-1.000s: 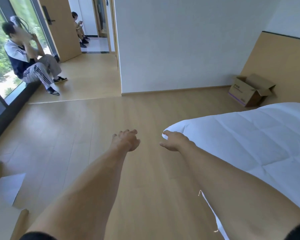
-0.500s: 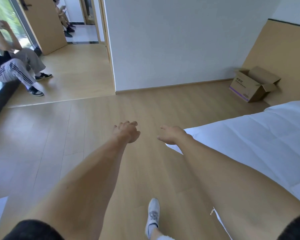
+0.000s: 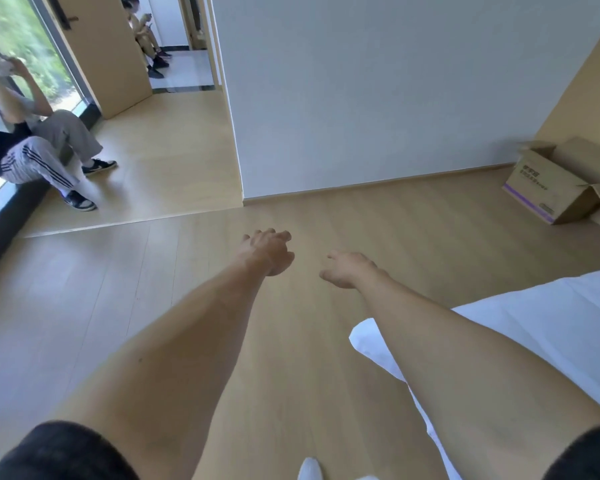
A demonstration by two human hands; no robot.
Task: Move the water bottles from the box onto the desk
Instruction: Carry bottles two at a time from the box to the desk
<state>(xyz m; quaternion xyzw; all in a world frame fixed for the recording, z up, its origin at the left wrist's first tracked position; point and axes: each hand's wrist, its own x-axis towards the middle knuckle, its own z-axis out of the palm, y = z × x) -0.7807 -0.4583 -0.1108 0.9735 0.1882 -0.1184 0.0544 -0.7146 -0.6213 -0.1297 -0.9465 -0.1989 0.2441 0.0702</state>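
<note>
— Bare skin and nothing else: the left hand (image 3: pixel 267 252) hangs over the floor with its fingers loosely curled, carrying nothing, and the right hand (image 3: pixel 349 270) beside it is relaxed too, fingers slack, just as empty.

— So how far along would you judge the task?

— By what lies in view, no bottle is in either hand, and no counter shows anywhere, so I cannot tell whether any bottle already stands on one. I would judge this a walk toward the box rather than a carry.

— Where is the box?

— A cardboard box (image 3: pixel 548 183) sits on the wooden floor (image 3: pixel 378 216) at the far right, flaps open, near the foot of the white wall (image 3: pixel 378 98) and well apart from both hands. Its inside is hidden from here, so no water bottles can be seen; I can only suppose they are in it.

— What lies around?

— A bed with a white duvet (image 3: pixel 534 334) fills the lower right, under the right forearm. At the far left, a seated person (image 3: pixel 25 143) rests by the window (image 3: pixel 18 39), with another person (image 3: pixel 142 32) sitting beyond the open door (image 3: pixel 104 53).

— Anything in the way?

— The floor between the hands and the box looks open. The bed's corner juts just beside the path, so it wants a wide berth. Both people sit well off to the left.
</note>
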